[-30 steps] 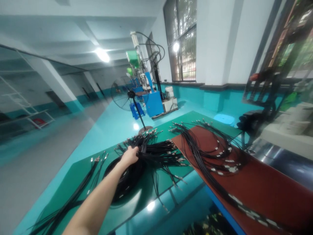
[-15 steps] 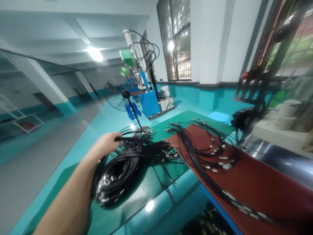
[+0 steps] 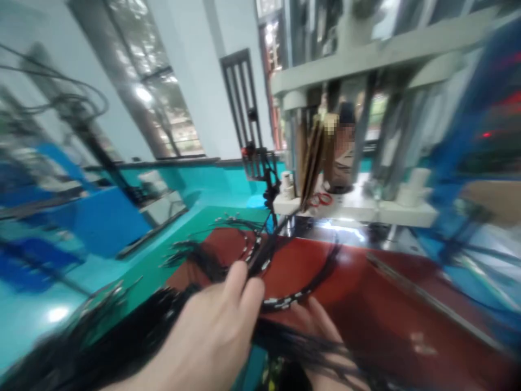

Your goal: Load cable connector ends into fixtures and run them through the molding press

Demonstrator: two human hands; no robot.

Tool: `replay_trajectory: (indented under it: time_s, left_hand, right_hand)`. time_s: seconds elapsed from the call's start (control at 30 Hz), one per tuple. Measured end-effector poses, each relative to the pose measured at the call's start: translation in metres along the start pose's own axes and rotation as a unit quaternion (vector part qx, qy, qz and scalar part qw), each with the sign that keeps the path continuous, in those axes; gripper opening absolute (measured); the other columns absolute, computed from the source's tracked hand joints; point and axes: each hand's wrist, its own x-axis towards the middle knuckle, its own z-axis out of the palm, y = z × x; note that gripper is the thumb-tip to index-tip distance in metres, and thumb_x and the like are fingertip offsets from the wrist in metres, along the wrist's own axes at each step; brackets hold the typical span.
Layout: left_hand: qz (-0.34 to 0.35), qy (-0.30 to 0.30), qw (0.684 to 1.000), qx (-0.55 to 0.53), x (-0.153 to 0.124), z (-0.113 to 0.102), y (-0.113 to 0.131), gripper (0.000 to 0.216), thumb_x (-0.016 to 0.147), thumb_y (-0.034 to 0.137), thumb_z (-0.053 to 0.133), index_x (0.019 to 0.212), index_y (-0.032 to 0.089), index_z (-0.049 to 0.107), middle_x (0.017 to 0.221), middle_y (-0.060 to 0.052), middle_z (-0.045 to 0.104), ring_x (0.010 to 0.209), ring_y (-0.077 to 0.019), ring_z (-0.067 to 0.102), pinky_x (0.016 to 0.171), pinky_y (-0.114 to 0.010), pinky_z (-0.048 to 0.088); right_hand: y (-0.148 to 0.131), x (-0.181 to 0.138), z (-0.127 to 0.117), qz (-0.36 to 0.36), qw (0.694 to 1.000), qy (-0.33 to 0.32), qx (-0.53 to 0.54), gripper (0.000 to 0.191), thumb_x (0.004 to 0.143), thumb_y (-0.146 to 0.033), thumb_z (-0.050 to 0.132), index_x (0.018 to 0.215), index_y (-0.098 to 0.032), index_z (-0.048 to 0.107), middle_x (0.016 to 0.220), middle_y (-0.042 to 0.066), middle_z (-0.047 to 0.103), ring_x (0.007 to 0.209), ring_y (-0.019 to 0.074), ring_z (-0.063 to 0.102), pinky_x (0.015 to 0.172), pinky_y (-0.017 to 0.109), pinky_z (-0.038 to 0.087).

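My left hand (image 3: 215, 320) reaches in from the lower left, its fingers curled around a bundle of black cables (image 3: 280, 336). The same bundle runs on to the right, across my right hand (image 3: 325, 336), whose fingers are bent up around it from behind; blur hides how tight that grip is. Just beyond my fingers, an arc of black cables with white tags (image 3: 285, 301) lies on the red-brown table mat (image 3: 378, 304). A thick heap of black cables (image 3: 134, 331) rests at the left, beside my left forearm.
A large press (image 3: 354, 209) with pale plates and columns stands behind the mat. More black cable ends (image 3: 187, 250) spread over the mat's left corner and the green tabletop (image 3: 150, 277). A long thin rod (image 3: 431, 298) lies on the right. Blue machinery (image 3: 101, 217) stands at the left.
The view has swung to the right, towards the press. My left hand has moved from the coiled cables to the bundle over the mat. My right hand has come into view there.
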Motion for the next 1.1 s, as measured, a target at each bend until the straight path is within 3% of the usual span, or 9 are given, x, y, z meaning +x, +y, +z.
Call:
replay_trajectory:
  time_s: [0.17, 0.3, 0.47, 0.6, 0.7, 0.77, 0.83, 0.97, 1.1]
  left_hand:
    - [0.205, -0.094, 0.974, 0.014, 0.055, 0.035, 0.036, 0.034, 0.072, 0.006, 0.032, 0.09, 0.021, 0.056, 0.096, -0.01, 0.053, 0.064, -0.019, 0.055, 0.055, -0.031, 0.045]
    - [0.297, -0.121, 0.947, 0.022, 0.076, 0.075, 0.039, 0.036, 0.07, 0.003, 0.038, 0.091, 0.02, 0.061, 0.102, -0.013, 0.056, 0.075, -0.0201, 0.058, 0.065, -0.033, 0.046]
    - [0.306, -0.186, 0.933, -0.013, 0.081, 0.127, 0.054, 0.035, 0.068, 0.005, 0.049, 0.089, 0.027, 0.066, 0.118, -0.013, 0.053, 0.106, -0.0316, 0.05, 0.084, -0.053, 0.04]
    - [0.345, -0.18, 0.885, -0.257, 0.08, 0.115, 0.093, 0.051, 0.064, 0.024, 0.064, 0.113, 0.031, 0.053, 0.134, -0.01, 0.038, 0.123, -0.0341, 0.031, 0.1, -0.055, 0.024]
    - [0.291, -0.271, 0.758, -0.517, 0.091, 0.097, 0.132, 0.042, 0.077, 0.031, 0.049, 0.119, 0.026, 0.044, 0.12, -0.009, 0.051, 0.108, -0.0224, 0.05, 0.093, -0.039, 0.039]
    - [0.218, -0.398, 0.635, -0.625, 0.104, 0.097, 0.154, 0.038, 0.079, 0.036, 0.044, 0.112, 0.018, 0.043, 0.083, -0.006, 0.063, 0.066, -0.016, 0.061, 0.061, -0.03, 0.05]
    - [0.159, -0.465, 0.553, -0.672, 0.116, 0.107, 0.17, 0.033, 0.076, 0.038, 0.046, 0.098, 0.013, 0.047, 0.055, 0.001, 0.056, 0.037, -0.0093, 0.047, 0.038, -0.021, 0.039]
    - [0.086, -0.437, 0.553, -0.704, 0.127, 0.122, 0.183, 0.021, 0.068, 0.035, 0.054, 0.073, 0.015, 0.048, 0.05, 0.002, 0.056, 0.031, -0.0055, 0.042, 0.031, -0.014, 0.025]
    - [0.076, -0.443, 0.564, -0.693, 0.127, 0.121, 0.188, 0.029, 0.069, 0.044, 0.052, 0.072, 0.017, 0.044, 0.053, 0.0, 0.059, 0.034, -0.0075, 0.047, 0.031, -0.014, 0.026]
  right_hand:
    - [-0.037, -0.023, -0.059, -0.095, 0.978, 0.107, 0.149, 0.039, 0.069, -0.05, 0.061, 0.102, -0.03, 0.063, 0.105, 0.007, 0.064, 0.105, 0.0279, 0.053, 0.097, 0.047, 0.033]
    - [-0.057, -0.044, -0.084, -0.124, 0.966, 0.199, 0.106, 0.024, 0.077, -0.041, 0.056, 0.087, -0.023, 0.067, 0.077, 0.006, 0.068, 0.084, 0.0221, 0.059, 0.089, 0.041, 0.039]
    - [-0.051, -0.028, -0.09, -0.077, 0.982, 0.17, -0.016, 0.027, 0.084, -0.037, 0.047, 0.092, -0.018, 0.065, 0.093, 0.008, 0.067, 0.097, 0.0236, 0.056, 0.094, 0.042, 0.034]
    - [-0.052, -0.02, -0.096, -0.106, 0.972, 0.143, -0.15, 0.029, 0.086, -0.037, 0.044, 0.1, -0.021, 0.064, 0.116, 0.006, 0.058, 0.114, 0.022, 0.045, 0.102, 0.039, 0.027]
    - [-0.056, -0.019, -0.099, -0.116, 0.959, 0.112, -0.233, 0.032, 0.084, -0.039, 0.047, 0.111, -0.026, 0.06, 0.127, 0.003, 0.049, 0.122, 0.0223, 0.035, 0.106, 0.039, 0.02]
    - [-0.057, -0.017, -0.104, -0.11, 0.962, 0.125, -0.215, 0.037, 0.083, -0.04, 0.049, 0.118, -0.027, 0.054, 0.126, 0.003, 0.05, 0.121, 0.0235, 0.037, 0.106, 0.042, 0.019]
    - [-0.059, -0.015, -0.114, -0.124, 0.973, 0.157, -0.117, 0.04, 0.081, -0.041, 0.052, 0.119, -0.027, 0.052, 0.118, 0.005, 0.056, 0.114, 0.0246, 0.045, 0.102, 0.045, 0.025]
    - [-0.073, -0.013, -0.139, -0.192, 0.943, 0.261, 0.075, 0.031, 0.076, -0.039, 0.059, 0.103, -0.025, 0.06, 0.099, 0.007, 0.065, 0.1, 0.0252, 0.055, 0.095, 0.045, 0.034]
    - [-0.091, -0.016, -0.141, -0.194, 0.933, 0.302, 0.033, 0.024, 0.078, -0.036, 0.057, 0.09, -0.018, 0.065, 0.098, 0.01, 0.065, 0.099, 0.0263, 0.056, 0.096, 0.044, 0.033]
